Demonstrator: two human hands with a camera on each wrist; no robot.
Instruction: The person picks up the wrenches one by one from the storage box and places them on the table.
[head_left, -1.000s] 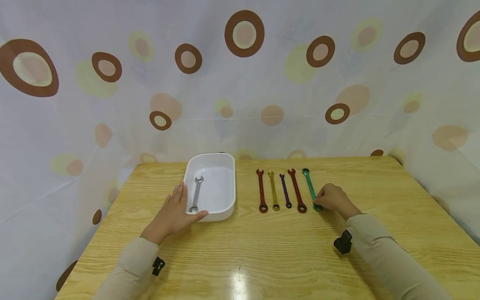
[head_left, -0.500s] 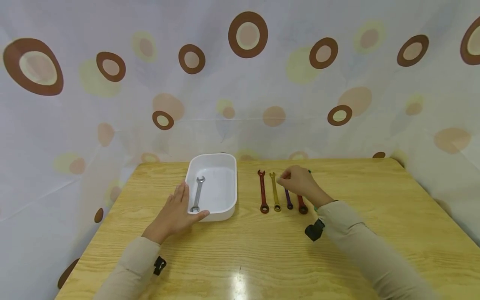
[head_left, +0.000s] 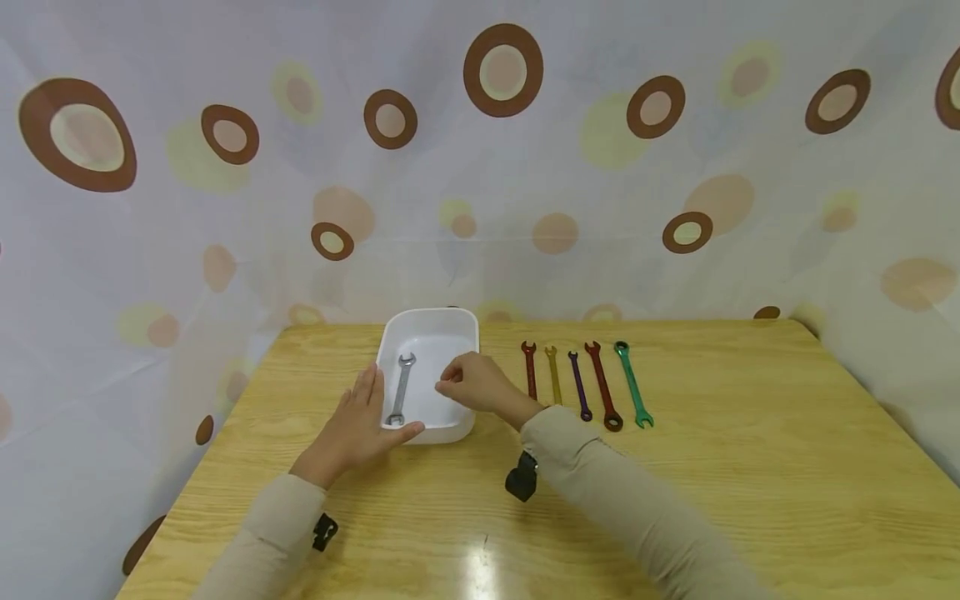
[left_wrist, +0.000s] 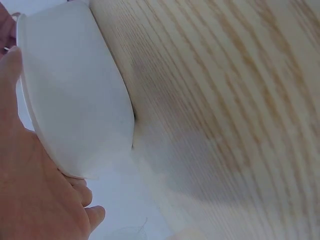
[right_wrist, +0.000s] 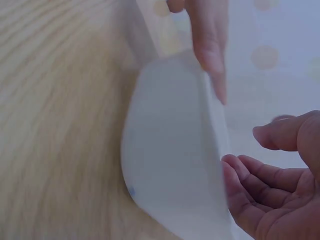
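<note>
In the head view my left hand [head_left: 358, 427] rests against the near left corner of a white tray [head_left: 454, 433], fingers straight along its side and thumb along the front rim. A silver wrench [head_left: 402, 390] lies inside, near the tray's left wall. My right hand [head_left: 483, 385] is over the tray's right side with loosely bent fingers. The right wrist view shows its thumb apart from the fingers, with nothing seen between them. Right of the tray lie a red wrench [head_left: 531, 375], a yellow wrench [head_left: 554, 377], a purple wrench [head_left: 580, 386], a darker red wrench [head_left: 603, 387] and a green wrench [head_left: 633, 386].
Everything stands on a wooden table [head_left: 750, 467]. A patterned white cloth [head_left: 420, 200] hangs behind the table and at its sides. The right forearm passes in front of the wrench row and covers the lower ends of the leftmost ones.
My right hand has left the green wrench, which stays on the table, and moved left across the row to over the tray. The left hand keeps its place; the head view has shifted slightly.
</note>
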